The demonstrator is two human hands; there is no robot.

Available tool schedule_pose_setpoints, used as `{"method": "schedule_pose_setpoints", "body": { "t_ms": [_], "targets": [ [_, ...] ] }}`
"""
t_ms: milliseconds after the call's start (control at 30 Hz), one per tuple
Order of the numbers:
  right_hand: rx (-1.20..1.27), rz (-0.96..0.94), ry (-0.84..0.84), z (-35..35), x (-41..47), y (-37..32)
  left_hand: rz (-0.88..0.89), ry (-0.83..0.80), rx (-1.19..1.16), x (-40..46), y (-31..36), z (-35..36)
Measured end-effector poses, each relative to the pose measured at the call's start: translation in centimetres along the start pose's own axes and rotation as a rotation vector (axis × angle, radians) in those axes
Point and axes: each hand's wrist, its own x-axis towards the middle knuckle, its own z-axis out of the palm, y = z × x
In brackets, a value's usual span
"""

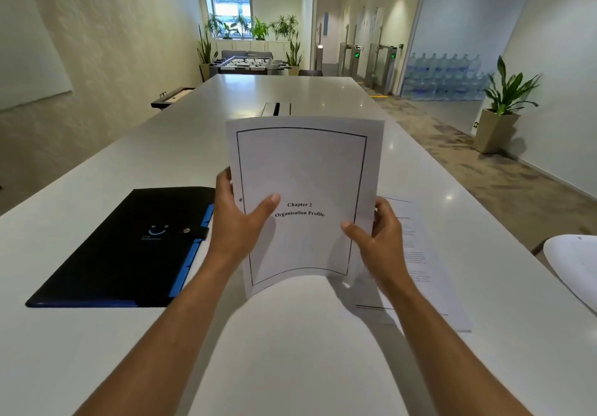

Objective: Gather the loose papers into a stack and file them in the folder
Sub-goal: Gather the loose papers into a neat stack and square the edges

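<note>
I hold a stack of white papers (pixel 303 170) upright above the table, its top sheet reading "Chapter 2 Organization Profile". My left hand (pixel 237 218) grips its left edge, thumb on the front. My right hand (pixel 378 238) grips the right edge the same way. More printed sheets (pixel 426 270) lie flat on the table to the right, partly hidden behind my right hand. A black folder (pixel 122 247) with blue edging and a snap strap lies shut on the table to the left.
The long white table (pixel 290 367) stretches ahead, with a cable slot (pixel 276 109) in its middle. A white chair back (pixel 571 263) stands at the right edge. A potted plant (pixel 504 108) is on the floor to the right.
</note>
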Motion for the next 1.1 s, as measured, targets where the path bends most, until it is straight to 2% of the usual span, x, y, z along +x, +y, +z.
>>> {"method": "schedule_pose_setpoints", "body": {
  "t_ms": [333,533,633,700,800,867,1000,1100],
  "targets": [
    [-0.051,0.014,0.082,1.7,-0.1,1.1,-0.008,0.095,0.004,0.2,-1.1,1.3],
    [-0.074,0.079,0.136,-0.4,1.2,0.4,-0.171,0.145,-0.145,1.1,-1.9,1.1],
    [-0.032,0.197,0.208,-2.3,2.2,0.5,-0.366,0.176,0.019,1.7,-3.7,0.9],
    [0.015,0.289,0.256,-3.7,2.7,1.2,-0.481,0.114,0.149,1.5,-5.2,0.9],
    [0.054,0.494,0.319,-5.6,3.0,2.3,-0.551,0.017,0.318,0.9,-7.3,1.0],
    [-0.080,0.587,0.333,-7.0,3.2,3.5,-0.592,-0.018,0.370,0.6,-8.2,1.2],
    [-0.360,0.650,0.329,-8.9,2.9,4.9,-0.619,-0.042,0.458,0.4,-9.4,1.2],
    [-0.699,0.658,0.274,-9.6,2.6,5.9,-0.601,-0.015,0.543,0.4,-9.5,1.1]
  ]
}}
